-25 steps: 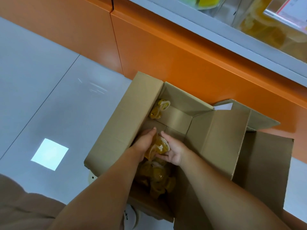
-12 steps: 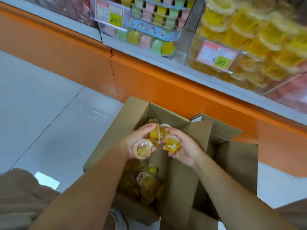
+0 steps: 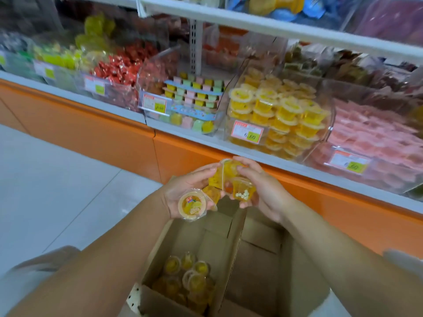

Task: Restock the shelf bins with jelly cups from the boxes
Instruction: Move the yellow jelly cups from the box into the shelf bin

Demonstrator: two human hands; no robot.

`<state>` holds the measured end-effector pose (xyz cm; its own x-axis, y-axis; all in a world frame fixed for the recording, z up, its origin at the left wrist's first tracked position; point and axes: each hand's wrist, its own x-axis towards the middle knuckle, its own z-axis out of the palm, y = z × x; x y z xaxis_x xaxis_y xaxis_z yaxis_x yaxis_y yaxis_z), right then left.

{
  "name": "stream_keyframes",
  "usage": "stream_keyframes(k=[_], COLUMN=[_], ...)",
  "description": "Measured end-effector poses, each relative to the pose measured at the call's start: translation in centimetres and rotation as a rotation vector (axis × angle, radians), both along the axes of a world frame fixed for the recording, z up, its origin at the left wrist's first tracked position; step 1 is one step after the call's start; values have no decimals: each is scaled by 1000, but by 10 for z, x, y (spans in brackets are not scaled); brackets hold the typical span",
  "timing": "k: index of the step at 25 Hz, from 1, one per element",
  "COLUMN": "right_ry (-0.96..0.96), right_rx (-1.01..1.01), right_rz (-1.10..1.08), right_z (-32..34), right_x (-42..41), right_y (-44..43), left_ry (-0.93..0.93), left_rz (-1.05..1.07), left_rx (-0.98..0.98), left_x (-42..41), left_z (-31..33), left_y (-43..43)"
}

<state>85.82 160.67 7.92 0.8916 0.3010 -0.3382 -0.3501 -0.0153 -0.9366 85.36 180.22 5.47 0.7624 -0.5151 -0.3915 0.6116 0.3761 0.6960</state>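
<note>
left hand (image 3: pixel 185 191): fingers curled round a handful of small clear plastic jelly cups with yellow filling (image 3: pixel 225 177); one sealed cup lies face-up on the palm.
right hand (image 3: pixel 263 191): fingers curled over the same cluster, tips meeting the left ones.
step, as judged: carrying the handful up; keep both hands cupped together and tip gently.
beyond the fingertips: clear plastic shelf bin (image 3: pixel 331 120), nearly full of matching cups.
below the wrists: open brown cardboard box (image 3: pixel 155 255); more cups in its left compartment.
</note>
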Motion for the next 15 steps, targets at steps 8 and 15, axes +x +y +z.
stream_keyframes(k=[8,15], right_ry=[-152,17], right_rx=[-195,178], right_rz=[34,-56], right_z=[74,69], right_x=[7,23], right_y=[-29,-54], left_ry=[-65,-17], left_rz=[-27,-168], left_rx=[13,-44], left_x=[14,44], left_z=[64,67], left_y=[-19,-51])
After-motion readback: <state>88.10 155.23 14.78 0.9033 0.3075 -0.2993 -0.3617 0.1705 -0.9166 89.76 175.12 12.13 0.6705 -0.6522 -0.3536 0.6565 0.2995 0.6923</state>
